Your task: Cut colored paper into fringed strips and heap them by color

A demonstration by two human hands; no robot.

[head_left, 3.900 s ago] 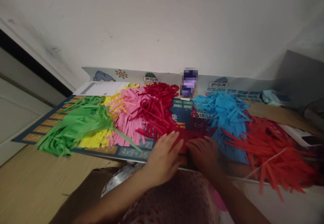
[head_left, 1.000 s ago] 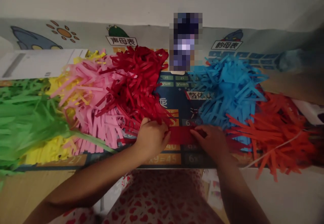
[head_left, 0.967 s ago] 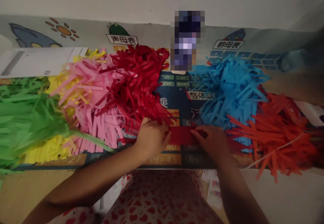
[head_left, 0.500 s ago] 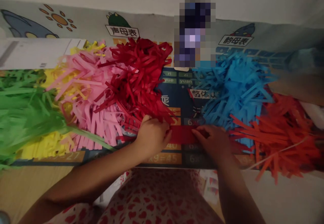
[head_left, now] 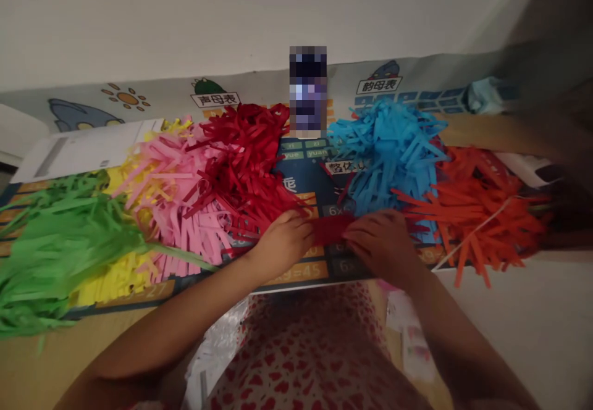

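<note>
- L hand [head_left: 285, 243]: fingers curled, tips on L end of dark red paper strip [head_left: 328, 230]. Partly closed; can't tell if pinching or just pressing.
- R hand [head_left: 382, 243]: fingers stretched out, more open than L, tips on R end of strip. Grip unclear here too.
- Strip: lies flat-ish between hands, touching both, on top of multiplication chart [head_left: 296, 272].
- Just past L hand: dark red paper fringe [head_left: 241, 150], its lower strands almost at L fingers.
- Further L of L hand: pink paper fringe [head_left: 180, 206], yellow paper fringe [head_left: 120, 286], green paper fringe [head_left: 60, 255], all piled on chart, overlapping.
- Past R hand: blue paper fringe [head_left: 384, 157]. Further R: orange-red paper fringe [head_left: 472, 200], overlapping blue.
- Ahead of hands, between dark red and blue: blurred upright object [head_left: 308, 92], too pixelated to tell.
- Far L of L hand: white paper sheet [head_left: 88, 150], partly under fringes.
- Far R of R hand: crumpled light blue item [head_left: 486, 95], by wall.
- Under chart: wooden surface [head_left: 55, 360].
- Below hands: red-heart print clothing [head_left: 306, 360]; crinkled silver wrap [head_left: 217, 348] beside it, below L forearm.
</note>
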